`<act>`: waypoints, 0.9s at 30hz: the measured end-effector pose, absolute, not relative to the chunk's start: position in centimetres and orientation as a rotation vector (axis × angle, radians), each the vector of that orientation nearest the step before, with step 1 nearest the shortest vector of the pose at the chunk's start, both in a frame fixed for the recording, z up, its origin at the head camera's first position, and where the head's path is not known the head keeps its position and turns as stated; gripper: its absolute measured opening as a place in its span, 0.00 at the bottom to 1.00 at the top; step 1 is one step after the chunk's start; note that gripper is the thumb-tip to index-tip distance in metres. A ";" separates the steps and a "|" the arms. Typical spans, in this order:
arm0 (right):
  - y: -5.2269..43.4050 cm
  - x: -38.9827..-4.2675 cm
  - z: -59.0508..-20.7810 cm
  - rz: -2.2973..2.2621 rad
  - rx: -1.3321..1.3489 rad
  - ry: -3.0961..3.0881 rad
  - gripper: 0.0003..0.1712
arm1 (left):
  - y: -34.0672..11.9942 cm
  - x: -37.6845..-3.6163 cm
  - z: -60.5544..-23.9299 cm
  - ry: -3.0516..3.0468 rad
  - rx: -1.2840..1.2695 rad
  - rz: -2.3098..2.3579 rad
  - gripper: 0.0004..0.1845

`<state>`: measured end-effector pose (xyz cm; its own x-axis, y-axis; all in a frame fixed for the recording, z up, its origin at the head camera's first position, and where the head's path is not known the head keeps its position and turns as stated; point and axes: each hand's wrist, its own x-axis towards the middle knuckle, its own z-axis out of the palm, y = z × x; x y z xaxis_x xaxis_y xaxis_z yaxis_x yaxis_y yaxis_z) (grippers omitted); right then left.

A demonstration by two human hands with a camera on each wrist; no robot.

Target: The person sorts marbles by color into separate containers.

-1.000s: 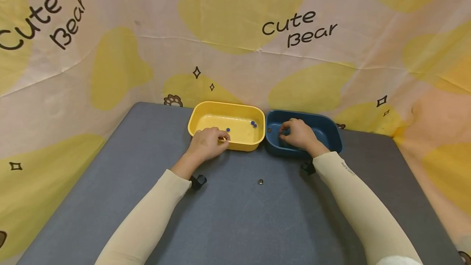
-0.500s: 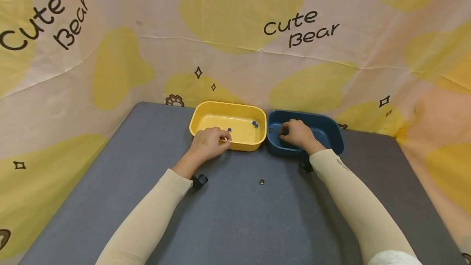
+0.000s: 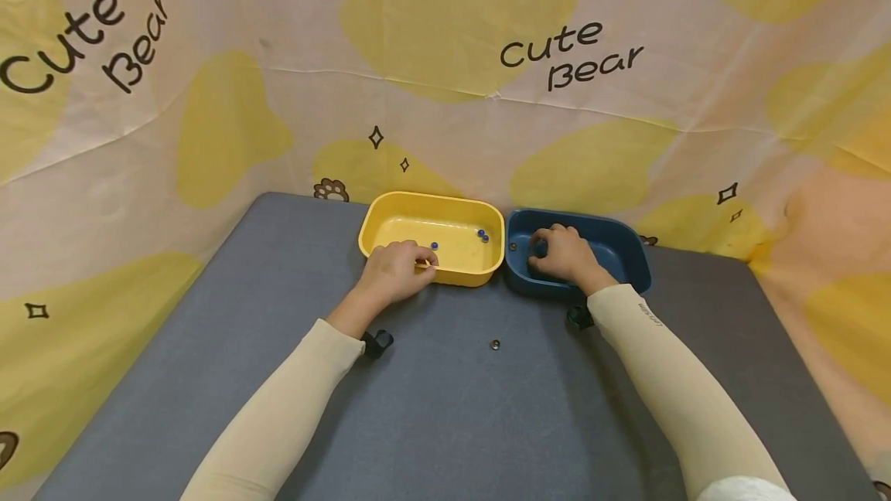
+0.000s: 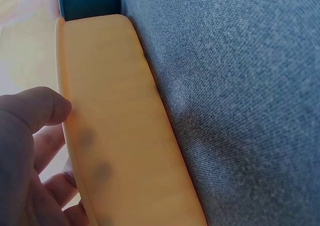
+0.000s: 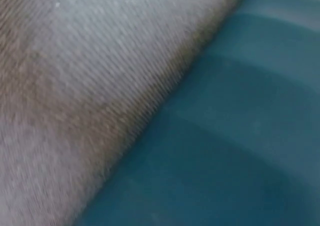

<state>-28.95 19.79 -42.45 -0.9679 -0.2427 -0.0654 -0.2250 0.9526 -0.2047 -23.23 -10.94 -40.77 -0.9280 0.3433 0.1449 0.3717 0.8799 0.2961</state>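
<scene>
My left hand [image 3: 398,267] grips the front rim of the yellow bin [image 3: 465,277], thumb [image 4: 52,107] outside and fingers inside in the left wrist view. Three small blue beads [image 3: 435,246] lie on that bin's floor. My right hand [image 3: 565,255] reaches over the front rim into the blue bin [image 3: 629,253], thumb and index finger bent with a gap between their tips. Nothing shows in that gap. Left of these fingertips lies a small brown bead [image 3: 513,247]. The right wrist view shows only the blue bin's wall [image 5: 225,136] and cloth, without the hand.
The two bins stand side by side at the back of a grey cloth-topped table [image 3: 445,424], against a patterned curtain [image 3: 431,37]. A small shiny brown bead [image 3: 495,345] lies on the table in front of them, between the forearms.
My right thumb and index finger have parted slightly over the blue bin since half a second ago. My left hand keeps its grip on the yellow rim.
</scene>
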 end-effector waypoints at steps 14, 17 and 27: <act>20.9 -27.7 -40.7 -0.484 -0.336 2.943 0.37 | -10.9 -23.3 -41.0 -2.949 -0.559 -0.485 0.06; 21.0 -27.2 -40.3 -0.492 -0.341 2.953 0.37 | -10.9 -23.4 -41.0 -2.954 -0.561 -0.484 0.06; 21.4 -25.8 -39.3 -0.436 -0.430 3.029 0.32 | -10.9 -23.4 -41.0 -2.960 -0.552 -0.497 0.06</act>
<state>-25.78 21.41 -39.28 -0.9600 -0.2797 -0.0116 -0.2651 0.9216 -0.2834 -23.36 -10.86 -40.96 -0.9306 0.3359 0.1455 0.3650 0.8817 0.2989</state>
